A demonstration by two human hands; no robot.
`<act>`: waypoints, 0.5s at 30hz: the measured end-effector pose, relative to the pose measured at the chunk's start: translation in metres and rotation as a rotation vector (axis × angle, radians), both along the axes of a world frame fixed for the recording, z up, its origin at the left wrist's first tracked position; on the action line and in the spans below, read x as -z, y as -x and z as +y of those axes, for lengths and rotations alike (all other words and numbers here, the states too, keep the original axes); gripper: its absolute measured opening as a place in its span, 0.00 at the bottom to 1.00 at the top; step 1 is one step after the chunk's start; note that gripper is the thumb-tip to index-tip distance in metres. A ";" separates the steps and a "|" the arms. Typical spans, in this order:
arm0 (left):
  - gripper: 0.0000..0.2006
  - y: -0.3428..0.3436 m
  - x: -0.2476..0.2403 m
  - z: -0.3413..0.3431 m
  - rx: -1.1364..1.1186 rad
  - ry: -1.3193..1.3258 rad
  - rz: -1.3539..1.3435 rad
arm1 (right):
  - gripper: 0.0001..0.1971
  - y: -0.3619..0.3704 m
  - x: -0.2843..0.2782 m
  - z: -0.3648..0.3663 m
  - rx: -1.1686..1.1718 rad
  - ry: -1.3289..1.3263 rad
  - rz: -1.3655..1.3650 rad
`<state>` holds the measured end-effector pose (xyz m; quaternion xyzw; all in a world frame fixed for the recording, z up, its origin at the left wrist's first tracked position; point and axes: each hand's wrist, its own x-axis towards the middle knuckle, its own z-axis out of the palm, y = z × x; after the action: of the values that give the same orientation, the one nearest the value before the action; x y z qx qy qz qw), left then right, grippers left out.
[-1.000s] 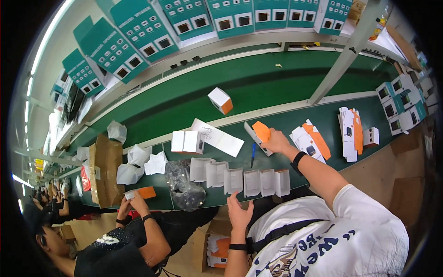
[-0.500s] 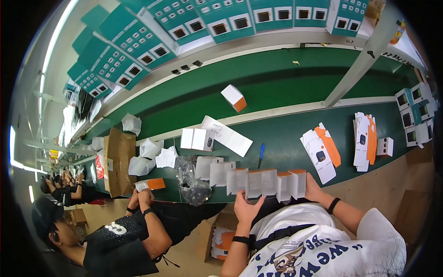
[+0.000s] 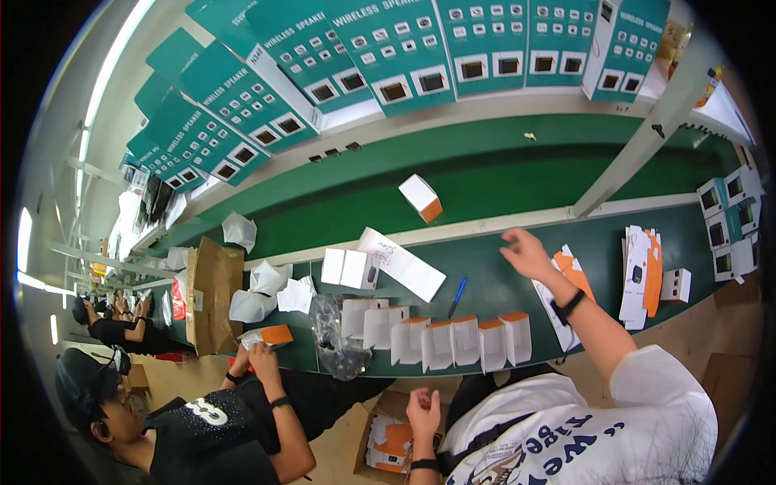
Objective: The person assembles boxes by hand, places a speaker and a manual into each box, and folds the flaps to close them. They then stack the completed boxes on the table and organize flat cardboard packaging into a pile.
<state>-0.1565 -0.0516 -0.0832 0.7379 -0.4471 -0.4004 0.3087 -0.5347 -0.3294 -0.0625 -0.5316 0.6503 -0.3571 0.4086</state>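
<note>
Presently, the right hand [image 3: 529, 252] is over the green worktop [image 3: 497, 295], just left of a few flat printed carton blanks [image 3: 577, 279] in white and orange, which the forearm partly covers. Its fingers are loosely bent and parted from the thumb; the grip is slack and moderately wide. The left hand [image 3: 423, 411] is at the near side, just off the worktop edge, with fingers half-curled upward and a narrow gap to the thumb.

Between the two hands, the small open white cartons [image 3: 436, 347] with orange edges stand in a curved row along the near edge, close side by side. A clear plastic bag [image 3: 327, 335] lies at the row's left end. Behind the row lies a blue pen [image 3: 458, 297]; further left are a handwritten white card strip [image 3: 404, 265] and two closed white boxes [image 3: 350, 268], side by side.

To the right, a stack of carton blanks [image 3: 641, 279] lies beside a small white box [image 3: 676, 285]. Beyond the pale rail, a white-and-orange box [image 3: 419, 199] sits alone. At left, a co-worker [image 3: 214, 416] holds an orange-and-white carton [image 3: 271, 335] with both hands. Teal display boxes [image 3: 396, 56] line the shelf above.
</note>
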 end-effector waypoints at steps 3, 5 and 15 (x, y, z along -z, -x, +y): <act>0.10 -0.005 0.015 0.030 0.004 -0.120 0.008 | 0.27 -0.051 0.031 -0.088 -0.051 0.146 0.058; 0.09 0.000 0.017 0.049 -0.037 -0.143 0.029 | 0.36 -0.085 0.050 -0.126 0.070 0.202 0.066; 0.06 0.010 -0.132 -0.067 -0.058 0.172 -0.144 | 0.37 -0.105 0.042 -0.162 0.237 0.170 -0.002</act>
<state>-0.1666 -0.1183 0.0489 0.7481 -0.4793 -0.2974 0.3496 -0.4293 -0.4911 -0.1048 -0.4831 0.6756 -0.4573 0.3178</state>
